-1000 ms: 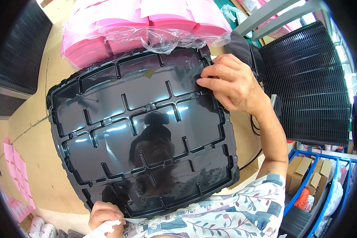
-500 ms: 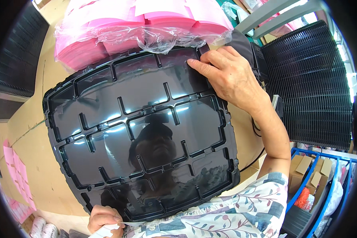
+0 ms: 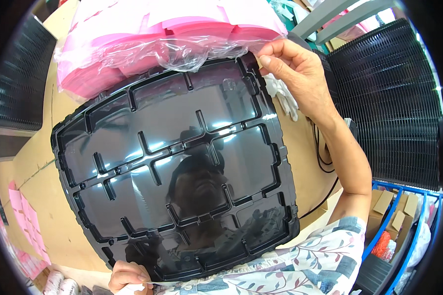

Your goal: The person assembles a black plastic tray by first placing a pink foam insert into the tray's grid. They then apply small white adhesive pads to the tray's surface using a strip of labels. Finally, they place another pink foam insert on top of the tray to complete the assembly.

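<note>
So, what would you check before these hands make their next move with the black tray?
1. Left hand at the black plastic tray's near-left corner: ok.
2. That hand free of other things: not ok; a white strip shows against it.
3. Right hand's grip on the far-right corner: cannot tell; it is at the rim, but contact is unclear.
4. Far rim free of clear plastic wrap: not ok; the wrap overlaps it in this view.
5. White glove-like cloth off the tray: ok; it lies beside the right edge.
6. Black cable not under the tray: cannot tell.
</note>
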The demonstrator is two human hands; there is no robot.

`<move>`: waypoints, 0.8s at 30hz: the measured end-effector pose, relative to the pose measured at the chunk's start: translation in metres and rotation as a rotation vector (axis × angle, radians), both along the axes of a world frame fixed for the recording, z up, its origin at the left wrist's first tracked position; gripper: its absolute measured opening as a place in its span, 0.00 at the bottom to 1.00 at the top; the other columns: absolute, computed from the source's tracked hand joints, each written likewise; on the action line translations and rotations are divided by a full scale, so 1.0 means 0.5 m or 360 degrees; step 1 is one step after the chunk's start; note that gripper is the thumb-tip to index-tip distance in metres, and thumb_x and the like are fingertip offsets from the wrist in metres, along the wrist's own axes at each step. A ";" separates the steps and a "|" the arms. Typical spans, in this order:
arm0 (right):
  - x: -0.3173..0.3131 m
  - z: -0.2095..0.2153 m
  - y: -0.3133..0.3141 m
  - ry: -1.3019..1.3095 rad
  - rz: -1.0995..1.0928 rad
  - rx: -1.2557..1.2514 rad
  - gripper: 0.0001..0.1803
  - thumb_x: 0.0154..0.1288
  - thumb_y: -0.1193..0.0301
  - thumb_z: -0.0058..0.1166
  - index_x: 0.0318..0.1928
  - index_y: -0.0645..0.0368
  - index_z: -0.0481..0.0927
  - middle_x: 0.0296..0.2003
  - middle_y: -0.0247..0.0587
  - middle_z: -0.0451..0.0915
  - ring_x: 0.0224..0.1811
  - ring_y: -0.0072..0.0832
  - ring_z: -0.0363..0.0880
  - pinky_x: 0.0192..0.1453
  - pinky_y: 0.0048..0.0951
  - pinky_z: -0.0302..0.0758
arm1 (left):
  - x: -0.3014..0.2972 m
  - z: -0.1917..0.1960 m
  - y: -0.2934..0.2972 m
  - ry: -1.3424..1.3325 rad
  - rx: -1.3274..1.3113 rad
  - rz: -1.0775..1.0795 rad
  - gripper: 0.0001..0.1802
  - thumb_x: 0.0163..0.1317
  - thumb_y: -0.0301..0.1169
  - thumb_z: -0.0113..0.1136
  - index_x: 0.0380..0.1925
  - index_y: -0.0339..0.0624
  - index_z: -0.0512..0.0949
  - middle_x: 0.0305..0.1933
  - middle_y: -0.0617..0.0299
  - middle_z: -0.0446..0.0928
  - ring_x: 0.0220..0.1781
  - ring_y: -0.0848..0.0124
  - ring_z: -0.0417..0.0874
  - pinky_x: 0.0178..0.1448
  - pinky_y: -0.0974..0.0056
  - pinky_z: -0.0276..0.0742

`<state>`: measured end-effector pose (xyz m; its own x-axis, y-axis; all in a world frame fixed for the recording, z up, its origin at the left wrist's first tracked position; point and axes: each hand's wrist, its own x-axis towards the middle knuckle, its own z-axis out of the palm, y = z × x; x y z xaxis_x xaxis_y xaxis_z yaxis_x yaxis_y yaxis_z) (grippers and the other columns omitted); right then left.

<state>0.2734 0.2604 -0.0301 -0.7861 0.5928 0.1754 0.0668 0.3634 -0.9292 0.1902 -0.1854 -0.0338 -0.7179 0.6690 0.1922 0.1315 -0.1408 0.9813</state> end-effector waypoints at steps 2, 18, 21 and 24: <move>-0.001 0.000 -0.001 -0.0040 0.0017 -0.0096 0.09 0.70 0.68 0.58 0.41 0.62 0.82 0.32 0.26 0.79 0.33 0.11 0.73 0.36 0.17 0.71 | 0.001 0.007 0.004 -0.0082 0.0014 0.0003 0.06 0.57 0.24 0.61 0.31 0.34 0.75 0.29 0.53 0.70 0.20 0.75 0.66 0.23 0.71 0.61; -0.042 -0.004 -0.022 0.0046 0.0167 0.1467 0.05 0.59 0.74 0.61 0.37 0.58 0.85 0.30 0.38 0.79 0.32 0.35 0.82 0.36 0.32 0.79 | -0.006 0.015 0.005 -0.0146 -0.0019 -0.0105 0.08 0.61 0.27 0.63 0.33 0.35 0.74 0.30 0.56 0.69 0.22 0.73 0.67 0.24 0.70 0.63; -0.054 0.007 -0.030 -0.0103 0.0270 0.1576 0.04 0.58 0.72 0.62 0.34 0.57 0.83 0.30 0.38 0.78 0.34 0.39 0.82 0.37 0.36 0.79 | -0.006 0.006 -0.015 -0.0171 -0.0041 -0.0126 0.08 0.61 0.27 0.63 0.34 0.35 0.75 0.30 0.56 0.69 0.22 0.73 0.68 0.24 0.71 0.63; -0.062 0.019 -0.017 -0.0170 0.0427 0.1535 0.04 0.58 0.72 0.62 0.34 0.58 0.83 0.30 0.38 0.79 0.34 0.39 0.82 0.37 0.37 0.79 | -0.004 0.003 -0.016 -0.0138 -0.0014 -0.0107 0.08 0.61 0.27 0.63 0.34 0.34 0.75 0.30 0.56 0.69 0.23 0.73 0.68 0.24 0.71 0.63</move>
<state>0.2425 0.2520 -0.0205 -0.9125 0.0359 0.4076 -0.0617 0.9726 -0.2239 0.1883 -0.1935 -0.0320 -0.6851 0.7176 0.1251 0.0366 -0.1377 0.9898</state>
